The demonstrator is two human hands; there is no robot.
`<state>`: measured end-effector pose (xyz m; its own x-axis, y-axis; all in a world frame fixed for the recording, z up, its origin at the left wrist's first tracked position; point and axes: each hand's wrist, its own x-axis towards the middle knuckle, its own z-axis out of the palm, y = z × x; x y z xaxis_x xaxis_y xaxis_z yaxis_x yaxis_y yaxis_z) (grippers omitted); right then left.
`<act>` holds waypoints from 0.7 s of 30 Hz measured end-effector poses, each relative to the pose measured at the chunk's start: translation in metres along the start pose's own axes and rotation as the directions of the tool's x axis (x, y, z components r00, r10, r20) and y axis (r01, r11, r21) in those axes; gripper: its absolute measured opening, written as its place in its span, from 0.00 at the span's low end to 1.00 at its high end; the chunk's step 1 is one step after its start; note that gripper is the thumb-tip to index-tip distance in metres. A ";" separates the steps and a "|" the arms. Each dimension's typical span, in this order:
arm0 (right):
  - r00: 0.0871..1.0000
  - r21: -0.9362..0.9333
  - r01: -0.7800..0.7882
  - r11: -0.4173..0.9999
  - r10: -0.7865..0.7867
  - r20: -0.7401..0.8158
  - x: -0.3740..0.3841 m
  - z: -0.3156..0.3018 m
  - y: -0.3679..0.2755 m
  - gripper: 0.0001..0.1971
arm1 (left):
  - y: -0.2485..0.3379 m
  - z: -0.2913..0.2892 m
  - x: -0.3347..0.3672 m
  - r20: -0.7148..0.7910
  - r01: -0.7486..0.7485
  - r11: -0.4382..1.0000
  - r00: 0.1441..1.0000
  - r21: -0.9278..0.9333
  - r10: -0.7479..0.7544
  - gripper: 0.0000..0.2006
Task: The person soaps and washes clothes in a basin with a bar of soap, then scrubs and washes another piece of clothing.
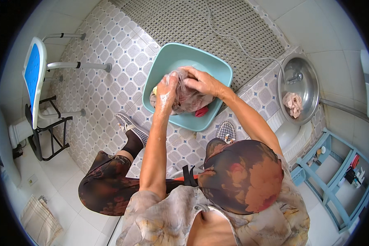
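Floor (123,49) tiled; grey mat (172,24) beyond teal basin (217,67), sink (310,92) right.

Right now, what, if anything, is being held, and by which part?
The left hand and right hand hold a greyish cloth by a bunched-up part, over the basin.

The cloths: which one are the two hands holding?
The bunched greyish cloth between the left hand and right hand in the teal tub. The red cloth isn't in either hand; the pale pink cloth lies in the metal sink.

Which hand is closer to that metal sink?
Right: the right hand holds the greyish cloth, left of the metal sink; the left hand holds it farther left.
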<state>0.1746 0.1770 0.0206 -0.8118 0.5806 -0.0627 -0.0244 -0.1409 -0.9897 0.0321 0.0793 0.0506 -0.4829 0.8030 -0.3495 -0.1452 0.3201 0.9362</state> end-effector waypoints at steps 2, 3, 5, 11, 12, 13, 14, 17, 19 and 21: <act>0.999 -0.276 0.042 0.960 -0.043 0.002 -0.007 -0.002 -0.002 0.25 | 0.011 -0.001 0.005 -0.006 -0.021 0.994 1.000 0.109 0.022 0.18; 0.992 -0.548 -0.005 0.837 0.073 0.103 -0.005 -0.001 -0.008 0.25 | 0.013 0.000 0.007 0.011 -0.103 0.991 0.995 0.086 0.103 0.17; 0.982 -0.644 -0.008 0.765 0.127 0.139 -0.007 0.000 -0.020 0.21 | 0.017 -0.002 0.006 0.032 -0.205 0.975 0.979 0.084 0.203 0.19; 0.996 0.152 0.034 0.988 -0.022 -0.082 0.006 -0.023 -0.046 0.19 | -0.014 0.001 0.000 0.258 -0.127 0.988 0.961 0.085 0.101 0.20; 0.994 0.348 0.062 0.935 -0.028 -0.101 0.009 -0.027 -0.044 0.21 | -0.028 0.000 0.003 0.283 -0.066 0.985 0.959 0.156 0.020 0.18; 0.996 0.532 0.005 0.847 0.044 -0.080 0.014 -0.026 -0.049 0.21 | -0.037 -0.006 0.003 0.263 -0.019 0.993 0.965 0.114 -0.012 0.16; 0.997 0.538 0.000 0.843 0.044 -0.070 0.018 -0.026 -0.053 0.21 | -0.046 -0.014 0.003 0.251 -0.016 0.993 0.968 0.119 -0.015 0.16; 0.952 0.752 0.055 0.657 0.193 -0.238 0.022 -0.060 -0.035 0.13 | -0.063 -0.018 0.009 0.199 0.045 0.993 0.978 0.108 -0.066 0.16; 0.912 0.488 0.043 0.872 0.165 -0.376 0.022 -0.064 -0.022 0.12 | -0.062 -0.016 0.012 0.110 0.039 0.988 0.994 -0.152 -0.022 0.16; 0.888 -0.156 -0.168 0.973 0.080 -0.454 0.018 -0.065 -0.011 0.18 | -0.056 -0.007 0.013 0.112 0.122 0.891 0.990 -0.437 -0.080 0.16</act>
<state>0.1981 0.2411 0.0221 -0.4578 0.8679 -0.1930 0.2035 -0.1090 -0.9730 0.0276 0.0683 -0.0064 -0.3699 0.8259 -0.4255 -0.5651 0.1635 0.8087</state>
